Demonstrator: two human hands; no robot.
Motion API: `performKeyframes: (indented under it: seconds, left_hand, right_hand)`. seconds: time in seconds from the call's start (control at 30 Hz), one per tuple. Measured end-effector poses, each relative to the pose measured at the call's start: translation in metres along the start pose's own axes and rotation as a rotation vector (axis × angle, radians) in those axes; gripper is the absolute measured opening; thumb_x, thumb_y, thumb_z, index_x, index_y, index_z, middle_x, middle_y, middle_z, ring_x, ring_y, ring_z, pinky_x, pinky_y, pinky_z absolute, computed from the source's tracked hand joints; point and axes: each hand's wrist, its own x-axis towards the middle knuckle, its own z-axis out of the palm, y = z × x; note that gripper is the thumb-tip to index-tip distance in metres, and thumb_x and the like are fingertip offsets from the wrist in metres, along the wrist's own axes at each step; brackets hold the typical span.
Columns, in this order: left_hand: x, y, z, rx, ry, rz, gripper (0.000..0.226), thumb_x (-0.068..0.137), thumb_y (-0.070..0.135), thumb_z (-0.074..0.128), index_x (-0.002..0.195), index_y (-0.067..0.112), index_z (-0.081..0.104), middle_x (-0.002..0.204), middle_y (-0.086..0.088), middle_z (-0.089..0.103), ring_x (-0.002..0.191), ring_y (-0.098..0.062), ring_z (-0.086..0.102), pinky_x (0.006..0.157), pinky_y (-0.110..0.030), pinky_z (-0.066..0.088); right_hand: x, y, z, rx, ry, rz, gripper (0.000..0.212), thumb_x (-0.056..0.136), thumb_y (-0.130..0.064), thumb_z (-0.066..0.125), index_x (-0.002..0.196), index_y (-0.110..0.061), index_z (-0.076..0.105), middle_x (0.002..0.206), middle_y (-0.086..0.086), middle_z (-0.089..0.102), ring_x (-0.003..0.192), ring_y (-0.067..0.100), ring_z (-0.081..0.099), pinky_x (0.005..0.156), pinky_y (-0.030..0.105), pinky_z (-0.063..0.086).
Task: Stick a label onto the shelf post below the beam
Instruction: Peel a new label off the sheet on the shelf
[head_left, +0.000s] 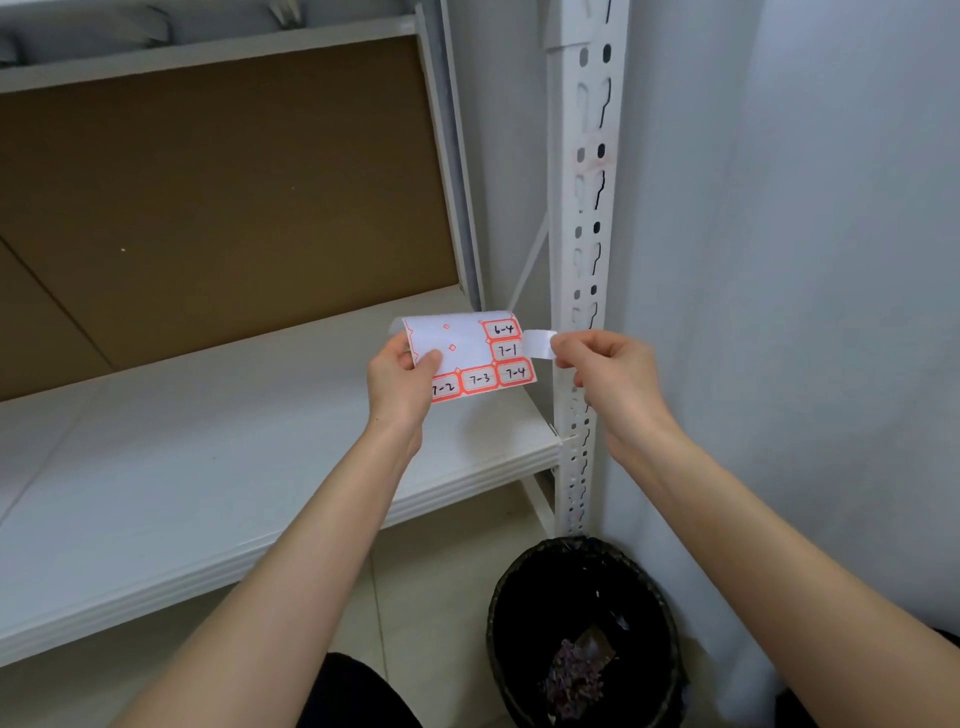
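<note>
Although one label (537, 344) looks peeled from its backing, the sticking itself is, by my judgement, wholly undone: it must yet be carried to the post and pressed flat below the beam. At nine o'clock of that label, the left hand (400, 379) grips the label sheet (467, 353), thumb curled over its bare part, with numbered labels along its right and lower edges. The peeled label shows its blank side just at the sheet's three o'clock edge; whether a corner clings there I cannot tell. At three o'clock again, the right hand (613, 364) pinches its far end between thumb and forefinger. Directly behind that hand rises the shelf post (584, 208); a beam (467, 467) meets it at six o'clock.
</note>
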Motion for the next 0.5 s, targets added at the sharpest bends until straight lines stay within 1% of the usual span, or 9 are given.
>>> performKeyframes:
  seconds: [0.1,0.17,0.27,0.3,0.37,0.43,0.5]
  left_hand:
    - [0.023,-0.016,0.001,0.058,-0.010,-0.026,0.041,0.095,0.005,0.052,0.134,0.017,0.048,0.119,-0.003,0.063,0.098,-0.021,0.064,0.067,-0.023,0.052]
    - [0.037,-0.030,0.001,0.134,-0.012,-0.070,0.049,0.094,0.006,0.054,0.139,0.021,0.042,0.125,-0.006,0.061,0.102,-0.025,0.064,0.073,-0.029,0.054]
    - [0.052,-0.049,0.001,0.205,0.018,-0.151,0.059,0.094,0.005,0.055,0.145,0.025,0.033,0.128,-0.009,0.059,0.103,-0.028,0.064,0.081,-0.037,0.054]
    - [0.055,-0.056,0.001,0.219,0.019,-0.173,0.063,0.094,0.003,0.054,0.147,0.026,0.028,0.129,-0.010,0.058,0.102,-0.028,0.064,0.082,-0.038,0.054]
    - [0.058,-0.066,0.001,0.251,0.003,-0.204,0.068,0.094,-0.001,0.050,0.149,0.025,0.022,0.129,-0.012,0.058,0.099,-0.028,0.063,0.079,-0.037,0.053]
    - [0.060,-0.072,0.001,0.292,-0.014,-0.240,0.067,0.093,-0.004,0.048,0.150,0.022,0.022,0.132,-0.012,0.055,0.102,-0.028,0.061,0.079,-0.035,0.051]
    - [0.059,-0.072,0.002,0.396,-0.001,-0.242,0.060,0.093,0.000,0.049,0.147,0.018,0.029,0.139,-0.013,0.047,0.113,-0.032,0.056,0.088,-0.036,0.050]
  right_hand:
    - [0.006,0.007,0.004,-0.016,-0.011,0.006,0.017,0.087,-0.015,0.063,0.071,-0.021,0.066,0.068,-0.010,0.061,0.064,0.003,0.049,0.061,0.017,0.038]
    - [0.011,0.012,0.005,-0.027,-0.017,0.014,0.017,0.086,-0.014,0.064,0.072,-0.021,0.066,0.071,-0.011,0.061,0.065,0.002,0.050,0.061,0.016,0.039]
    - [0.019,0.017,0.006,-0.049,-0.028,0.023,0.015,0.086,-0.014,0.063,0.073,-0.021,0.066,0.073,-0.011,0.061,0.067,0.001,0.051,0.061,0.014,0.039]
    - [0.021,0.018,0.006,-0.056,-0.030,0.022,0.014,0.086,-0.014,0.063,0.073,-0.020,0.066,0.073,-0.011,0.061,0.067,0.000,0.051,0.060,0.014,0.039]
    - [0.025,0.021,0.008,-0.069,-0.033,0.014,0.014,0.086,-0.014,0.063,0.073,-0.020,0.066,0.072,-0.012,0.061,0.064,0.000,0.051,0.056,0.010,0.040]
    - [0.027,0.024,0.009,-0.085,-0.036,0.008,0.014,0.086,-0.014,0.063,0.073,-0.020,0.067,0.069,-0.011,0.061,0.059,0.000,0.049,0.049,0.006,0.040]
    - [0.028,0.025,0.010,-0.088,-0.035,-0.002,0.013,0.086,-0.014,0.063,0.075,-0.020,0.068,0.068,-0.010,0.061,0.054,-0.001,0.048,0.046,0.006,0.038]
